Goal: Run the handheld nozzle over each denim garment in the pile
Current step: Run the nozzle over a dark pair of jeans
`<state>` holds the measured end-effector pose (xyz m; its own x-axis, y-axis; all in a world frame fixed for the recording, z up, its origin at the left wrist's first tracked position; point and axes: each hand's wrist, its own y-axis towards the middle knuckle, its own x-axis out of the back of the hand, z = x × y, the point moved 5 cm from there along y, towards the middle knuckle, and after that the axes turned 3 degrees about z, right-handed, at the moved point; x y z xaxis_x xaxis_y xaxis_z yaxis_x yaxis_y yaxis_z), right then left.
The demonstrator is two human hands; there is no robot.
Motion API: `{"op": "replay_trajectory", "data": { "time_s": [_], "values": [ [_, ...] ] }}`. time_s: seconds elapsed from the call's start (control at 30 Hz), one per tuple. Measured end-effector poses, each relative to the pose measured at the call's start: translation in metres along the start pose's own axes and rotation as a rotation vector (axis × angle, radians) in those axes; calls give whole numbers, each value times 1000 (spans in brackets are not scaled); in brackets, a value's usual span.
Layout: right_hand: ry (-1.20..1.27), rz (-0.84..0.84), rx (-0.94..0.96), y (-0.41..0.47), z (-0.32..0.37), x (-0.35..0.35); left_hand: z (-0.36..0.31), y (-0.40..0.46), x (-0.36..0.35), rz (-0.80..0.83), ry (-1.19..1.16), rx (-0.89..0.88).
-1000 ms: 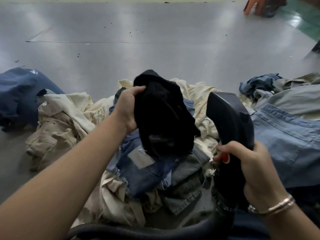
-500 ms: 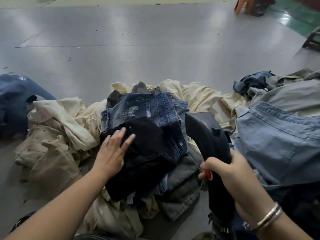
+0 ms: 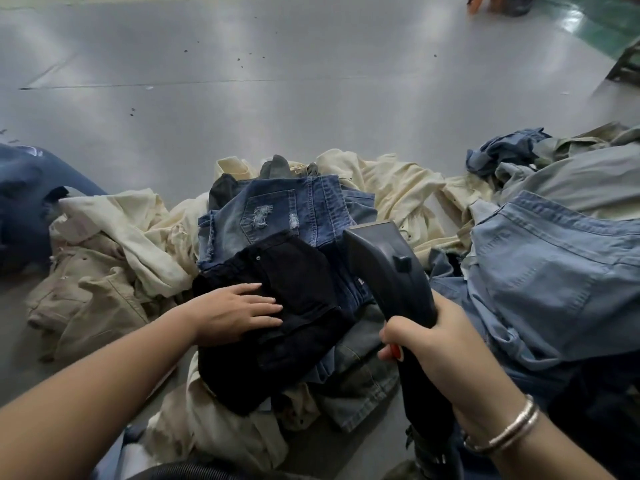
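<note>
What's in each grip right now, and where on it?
Right hand grips the black nozzle around its lower neck. Left hand holds nothing; it lies flat on the black garment.

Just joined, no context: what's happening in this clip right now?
A person is working through a pile of clothes on a grey floor. The left hand lies flat on a black garment atop the pile, fingers straight. The right hand grips a dark nozzle, its mouth raised beside the ripped blue denim, right of the black piece. Cream clothes and light blue jeans lie around.
</note>
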<state>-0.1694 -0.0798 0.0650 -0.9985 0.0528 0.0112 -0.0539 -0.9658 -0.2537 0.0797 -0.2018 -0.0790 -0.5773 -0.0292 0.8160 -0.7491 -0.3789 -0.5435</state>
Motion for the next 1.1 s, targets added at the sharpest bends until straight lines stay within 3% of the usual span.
{"op": "replay_trajectory", "data": {
  "time_s": [0.13,0.27,0.33,0.4,0.5,0.6,0.77,0.93,1.1],
  "values": [
    [-41,1,0,2,-3,-1,-14,3,19,-12,-30,-55],
    [-66,-1,-21,3,-6,-2,-33,10,20,84,6,-73],
    [-64,-3,-32,4,-8,-1,-45,12,31,-77,-5,-160],
    [-39,-11,-36,5,-7,2,-48,15,54,-290,-68,-99],
    [19,-36,-5,5,-4,4,-27,22,89,-244,-376,304],
    [63,-70,35,5,-3,1,0,26,128,-208,-588,489],
    [75,-135,64,5,-6,-2,28,-1,156,-26,-1097,630],
    [-107,-202,91,6,-9,-5,2,-21,169,-122,-1852,662],
    [-286,-237,174,16,1,-2,-7,-30,164,-75,-2061,604]
  ]
}}
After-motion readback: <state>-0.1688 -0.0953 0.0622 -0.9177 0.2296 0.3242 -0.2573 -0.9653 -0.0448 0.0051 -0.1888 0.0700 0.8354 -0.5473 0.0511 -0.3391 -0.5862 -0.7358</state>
